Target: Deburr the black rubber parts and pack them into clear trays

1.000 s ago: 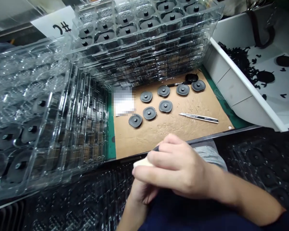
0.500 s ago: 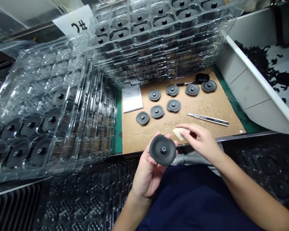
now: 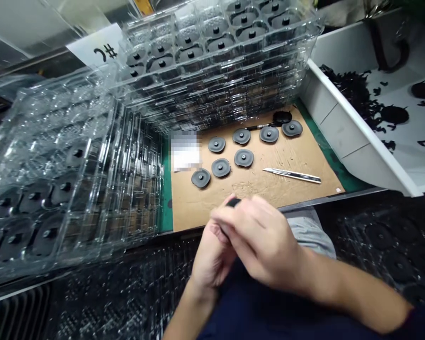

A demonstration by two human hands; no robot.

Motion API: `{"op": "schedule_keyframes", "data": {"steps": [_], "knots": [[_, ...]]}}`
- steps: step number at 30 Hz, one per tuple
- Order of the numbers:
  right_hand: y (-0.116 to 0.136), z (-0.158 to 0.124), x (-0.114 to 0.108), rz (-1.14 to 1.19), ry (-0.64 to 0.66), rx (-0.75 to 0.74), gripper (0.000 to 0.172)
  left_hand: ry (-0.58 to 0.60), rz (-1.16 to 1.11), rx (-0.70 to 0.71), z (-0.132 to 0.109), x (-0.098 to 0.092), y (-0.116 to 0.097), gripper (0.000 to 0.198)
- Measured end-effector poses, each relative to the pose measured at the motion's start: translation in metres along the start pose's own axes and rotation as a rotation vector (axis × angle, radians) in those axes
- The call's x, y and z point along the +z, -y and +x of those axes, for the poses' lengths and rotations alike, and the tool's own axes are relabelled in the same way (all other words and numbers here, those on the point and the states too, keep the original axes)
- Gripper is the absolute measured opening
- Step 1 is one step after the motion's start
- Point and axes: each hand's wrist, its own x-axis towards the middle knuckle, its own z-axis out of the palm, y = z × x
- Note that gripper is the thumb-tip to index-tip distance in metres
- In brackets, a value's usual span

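A black disc is being gripped in the left hand above the near edge of the worktop, with only its rim showing. It is being covered by the right hand, whose fingers are curled; whether anything is pinched there cannot be told. Loose discs and a knife are lying beyond.

We record a counter covered by a green mat, with a brown cardboard sheet laid on it at frame centre. On the cardboard lie seven black discs, a slim knife and a pen. A blurred paper slip lies at its left edge. Stacks of clear trays stand at left and top, and a white bin at right.
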Motion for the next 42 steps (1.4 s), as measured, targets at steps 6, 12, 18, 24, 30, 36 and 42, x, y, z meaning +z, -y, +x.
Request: {"op": "schedule_keyframes", "data": {"steps": [6, 12, 18, 24, 30, 36, 42], "knots": [[-0.005, -0.02, -0.02, -0.119, 0.165, 0.099, 0.023, 0.045, -0.106, -0.023, 0.001, -0.011, -0.005, 0.047], [-0.031, 0.006, -0.011, -0.034, 0.026, -0.178, 0.027, 0.051, -0.205, -0.146, -0.002, -0.017, -0.004, 0.061], [-0.098, -0.004, 0.025, 0.083, 0.137, 0.268, 0.026, 0.218, -0.29, -0.136, -0.009, -0.025, 0.0, 0.05], [-0.126, -0.044, 0.046, -0.118, 0.091, 0.35, 0.03, 0.264, -0.354, -0.102, -0.006, -0.035, 0.002, 0.053], [-0.115, -0.061, 0.033, -0.144, 0.007, 0.42, 0.025, 0.31, -0.404, -0.115, -0.003, -0.042, 0.0, 0.054], [-0.108, -0.065, 0.035, -0.142, 0.054, 0.429, 0.025, 0.355, -0.397, -0.173, -0.002, -0.048, 0.001, 0.056], [-0.097, -0.057, 0.042, -0.2, 0.033, 0.396, 0.026, 0.02, 0.506, 0.631, 0.008, -0.064, 0.013, 0.085]]}}
